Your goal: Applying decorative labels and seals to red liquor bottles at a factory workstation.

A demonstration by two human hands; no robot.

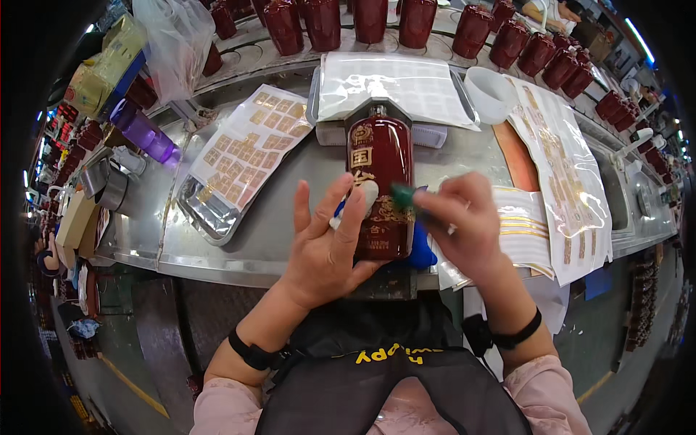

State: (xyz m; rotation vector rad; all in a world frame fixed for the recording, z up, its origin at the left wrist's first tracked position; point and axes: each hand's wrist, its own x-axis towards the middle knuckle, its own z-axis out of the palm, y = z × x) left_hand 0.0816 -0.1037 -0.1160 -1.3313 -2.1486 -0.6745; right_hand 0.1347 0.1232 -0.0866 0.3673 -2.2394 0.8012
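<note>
A dark red bottle [380,152] with gold lettering lies on the bench before me, its neck pointing away. My left hand [326,246] is at the bottle's left side with its fingers spread and its thumb near the base. Against those fingers is a small white wad [369,194] with some blue beside it; its kind is hard to make out. Closed around a small green tool [403,194], my right hand [464,225] has the tool's tip at the gold pattern on the bottle. A blue object [423,250] shows beside the bottle's base, partly hidden.
To the left, a metal tray [210,228] carries a sheet of gold stickers [254,148]. More sticker sheets [558,167] lie at right beside a white tub [489,94]. Behind are a sheet-covered tray [391,80] and red bottles [322,25] in a row. A purple bottle [145,130] stands far left.
</note>
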